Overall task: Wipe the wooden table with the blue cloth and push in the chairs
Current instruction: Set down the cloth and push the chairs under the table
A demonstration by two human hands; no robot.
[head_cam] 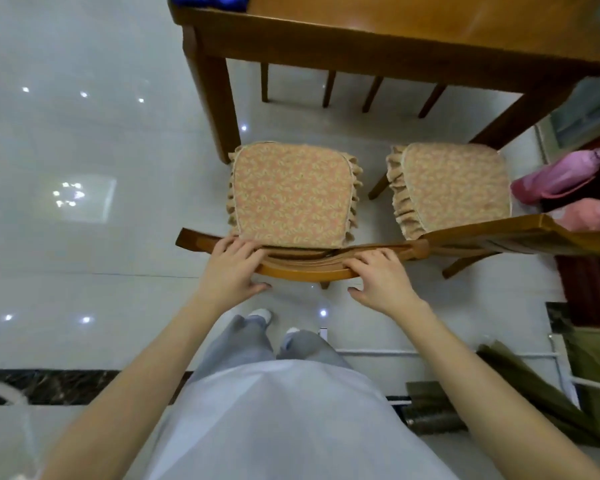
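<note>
Head view, centre frame: the left hand [231,268] and right hand [381,278] both grip the curved top rail of the wooden chair with a floral ruffled cushion [302,270], fingers curled over it, thumbs behind. Its seat is not tucked under the brown wooden table [395,26] above. A matching second chair [451,188] stands to the right. The crumpled blue cloth [208,1] lies on the table's upper-left corner.

NO LEGIBLE MARKINGS

No text, label, brand, number or sign can be read. This applies to the wooden table [395,26] at 12 o'clock, the blue cloth [208,1] at 11 o'clock, the chair [302,271] at centre and the pink bottles [561,174] at 3 o'clock.
</note>
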